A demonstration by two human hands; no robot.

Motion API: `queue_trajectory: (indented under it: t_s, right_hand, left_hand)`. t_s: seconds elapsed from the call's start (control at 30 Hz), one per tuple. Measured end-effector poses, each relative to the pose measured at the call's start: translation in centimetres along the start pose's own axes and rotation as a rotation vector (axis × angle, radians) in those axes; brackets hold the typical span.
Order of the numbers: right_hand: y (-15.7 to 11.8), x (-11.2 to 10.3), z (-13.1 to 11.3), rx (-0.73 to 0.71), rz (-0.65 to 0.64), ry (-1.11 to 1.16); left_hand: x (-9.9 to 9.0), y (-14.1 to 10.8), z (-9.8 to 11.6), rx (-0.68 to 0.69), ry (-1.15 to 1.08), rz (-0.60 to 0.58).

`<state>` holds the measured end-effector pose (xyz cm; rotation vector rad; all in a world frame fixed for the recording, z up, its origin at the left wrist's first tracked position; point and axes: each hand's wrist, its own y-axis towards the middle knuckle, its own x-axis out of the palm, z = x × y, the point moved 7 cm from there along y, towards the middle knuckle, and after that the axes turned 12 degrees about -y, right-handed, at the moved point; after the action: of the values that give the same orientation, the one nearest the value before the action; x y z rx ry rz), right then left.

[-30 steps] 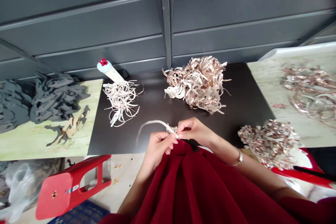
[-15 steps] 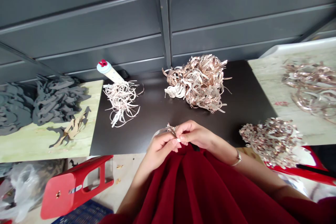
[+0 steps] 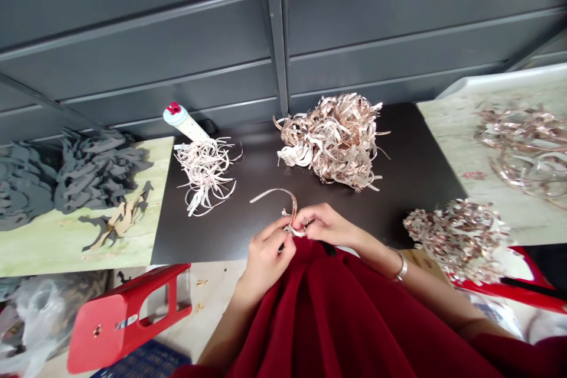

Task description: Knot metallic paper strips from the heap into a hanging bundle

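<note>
Close to my body, at the front edge of the dark tabletop (image 3: 261,171), my two hands meet fingertip to fingertip. My left hand (image 3: 269,248) pinches a thin curled strip (image 3: 283,191), shiny copper on one side and pale on the other; its free end arcs up and to the left. The fingers of my right hand (image 3: 325,224) are closed on the same strip from the other side. A small knotted bit shows between the fingertips, its details too small to make out. Beyond my hands lies a large tangled heap of copper and white strips (image 3: 341,142).
Pale strips (image 3: 204,171) lie at left by a bottle with a red-topped lid (image 3: 181,118). Grey cut pieces (image 3: 97,171) are piled farther left. A bunch of crinkled copper pieces (image 3: 456,239) sits at right. A red stool (image 3: 101,328) stands below left; grey panels (image 3: 199,41) rise behind.
The strip's long end now stands out in an arc above the hands. My left hand's fingers have shifted and curled slightly; my right hand stays nearly in place.
</note>
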<state>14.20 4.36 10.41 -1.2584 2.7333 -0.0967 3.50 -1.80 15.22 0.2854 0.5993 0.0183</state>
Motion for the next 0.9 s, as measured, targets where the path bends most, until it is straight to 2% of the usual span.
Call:
queue_trajectory:
  t_s: [0.07,0.17,0.27,0.37,0.43,0.53,0.6,0.67,0.8,0.9]
  right_hand:
    - [0.3,-0.3,-0.6,-0.006,0.123,-0.272]
    - [0.8,-0.3,-1.4,-0.049,0.149,-0.427]
    - [0.8,-0.6,-1.9,-0.131,0.024,-0.369]
    - [0.5,-0.9,-1.6,-0.105,-0.16,-0.205]
    - [0.2,-0.9,-1.5,-0.085,-0.252,-0.124]
    - [0.2,-0.5,-1.9,-0.16,-0.288,-0.15]
    - [0.3,0.1,-2.3,-0.227,-0.279,-0.225]
    - [0.3,0.8,-2.6,-0.277,-0.263,-0.317]
    - [0.2,0.7,-2.9,-0.275,-0.079,-0.512]
    - [-0.4,0.4,-3.5,-0.3,0.028,-0.574]
  left_hand:
    - [0.2,-0.1,0.1,0.019,0.028,-0.01]
    - [0.0,-0.1,-0.1,-0.03,-0.056,-0.01]
    - [-0.3,-0.1,-1.0,-0.177,-0.292,-0.002]
    - [0.0,-0.7,-2.2,-0.34,-0.608,0.002]
    - [1.0,-1.2,-3.0,-0.434,-0.808,-0.056]
    - [2.8,-2.0,-4.2,-0.64,-1.108,-0.125]
    - [3.8,-2.3,-4.9,-0.789,-1.27,-0.135]
    - [4.5,-2.2,-5.3,-0.869,-1.348,-0.147]
    - [4.5,-1.3,-5.7,-0.854,-1.367,-0.125]
    - [4.4,-1.0,-5.8,-0.816,-1.351,-0.142]
